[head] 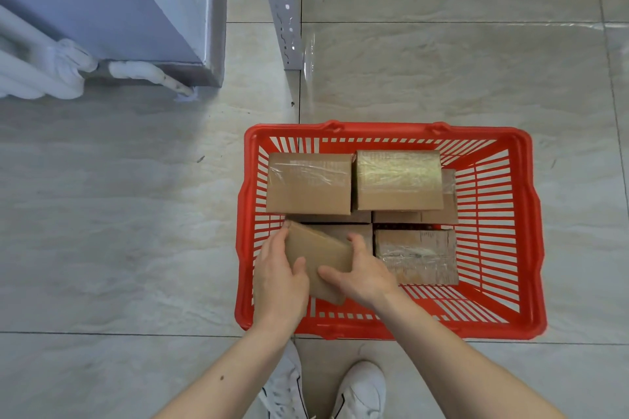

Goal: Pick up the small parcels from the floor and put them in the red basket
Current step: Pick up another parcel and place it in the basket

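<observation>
While both the left hand (279, 277) and right hand (361, 274) clasp the flat brown cardboard parcel (318, 257) tilted over the red plastic slatted basket (497, 214), lower centre of frame, level it, then lower it into the near-left gap.

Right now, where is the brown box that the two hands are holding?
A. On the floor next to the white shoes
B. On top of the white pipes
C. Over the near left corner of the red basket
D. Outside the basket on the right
C: both hands, left hand and right hand, grip the tilted brown box above the near left corner of the red basket.
</observation>
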Demonstrator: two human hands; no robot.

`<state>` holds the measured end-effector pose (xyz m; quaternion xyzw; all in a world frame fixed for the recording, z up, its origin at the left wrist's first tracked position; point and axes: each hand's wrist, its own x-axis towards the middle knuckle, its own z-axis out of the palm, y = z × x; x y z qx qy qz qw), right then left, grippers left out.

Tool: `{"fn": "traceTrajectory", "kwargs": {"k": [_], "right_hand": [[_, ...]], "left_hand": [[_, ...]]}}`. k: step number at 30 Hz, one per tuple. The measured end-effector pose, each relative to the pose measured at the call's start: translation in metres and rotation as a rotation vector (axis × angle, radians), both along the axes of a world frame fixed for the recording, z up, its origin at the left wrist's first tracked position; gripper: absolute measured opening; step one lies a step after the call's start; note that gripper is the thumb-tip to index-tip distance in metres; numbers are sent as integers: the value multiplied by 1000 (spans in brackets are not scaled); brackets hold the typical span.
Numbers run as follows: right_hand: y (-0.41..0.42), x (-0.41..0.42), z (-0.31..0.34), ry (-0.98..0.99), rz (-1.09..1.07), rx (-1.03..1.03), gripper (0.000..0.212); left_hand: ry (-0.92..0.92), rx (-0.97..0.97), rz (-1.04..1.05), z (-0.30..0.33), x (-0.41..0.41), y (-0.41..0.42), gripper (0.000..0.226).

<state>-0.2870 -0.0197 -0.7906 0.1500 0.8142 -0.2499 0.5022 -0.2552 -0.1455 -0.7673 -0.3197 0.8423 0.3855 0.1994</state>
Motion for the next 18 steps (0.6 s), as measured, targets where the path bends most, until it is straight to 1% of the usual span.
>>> {"fn": "traceTrajectory", "kwargs": {"k": [2,5,8,10,14,18], "right_hand": [[0,-2,3,-1,-23,-26,79],[5,-5,9,-87,-148,-106,79],[12,-5,18,-197,-264,-192,64],[14,-5,24,-210,-334,-223,60],[7,-3,23,-226,-389,-171,74],[-11,10,4,-249,-418,-103,95]], "left_hand": [[38,-16,19,6,-3,6,55],[23,-70,16,18,-14,17,52],[-10,-155,-72,26,-21,28,49],[-10,-192,-121,31,-22,32,48],[13,-229,-260,24,-28,30,48],[-15,-140,-307,0,-33,12,50]]}}
